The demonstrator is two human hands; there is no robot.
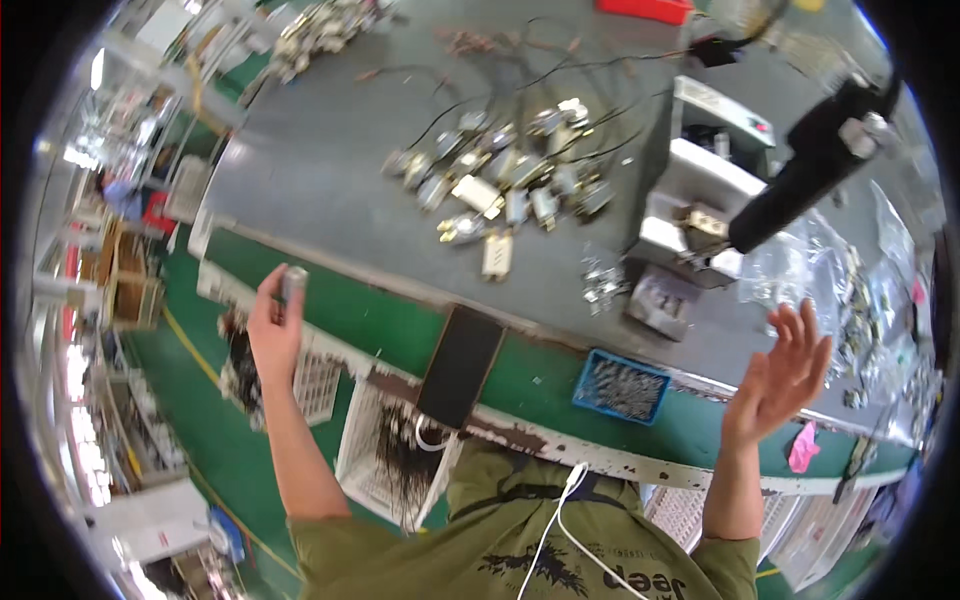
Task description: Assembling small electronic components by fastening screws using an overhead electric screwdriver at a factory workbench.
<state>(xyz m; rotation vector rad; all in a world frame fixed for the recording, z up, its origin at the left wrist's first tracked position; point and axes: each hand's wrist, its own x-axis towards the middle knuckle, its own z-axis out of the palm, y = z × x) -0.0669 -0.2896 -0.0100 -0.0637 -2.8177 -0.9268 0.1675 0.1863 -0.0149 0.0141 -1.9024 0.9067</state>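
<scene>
My left hand [275, 335] is raised over the left end of the table's green front strip. Between its thumb and fingers is a small silver metal part [294, 284], whose exact kind I cannot make out. My right hand [780, 375] hovers above the front edge on the right, fingers spread and nothing in it. In front of that hand stands a grey bench fixture [700, 165] with a black cylindrical tool [805, 165] leaning over it. A white and brassy part [705, 222] sits in the fixture. Mid-table lies a loose heap of silver and cream connector-like parts [480, 195].
Small shiny metal pieces [603, 283] lie beside the fixture, with a metal block [664, 302] near them. Toward me are a blue tray [622, 386] of small metal pieces and a dark phone-like slab [461, 366]. Clear plastic bags [800, 262] cover the right side. A white crate [357, 455] stands below.
</scene>
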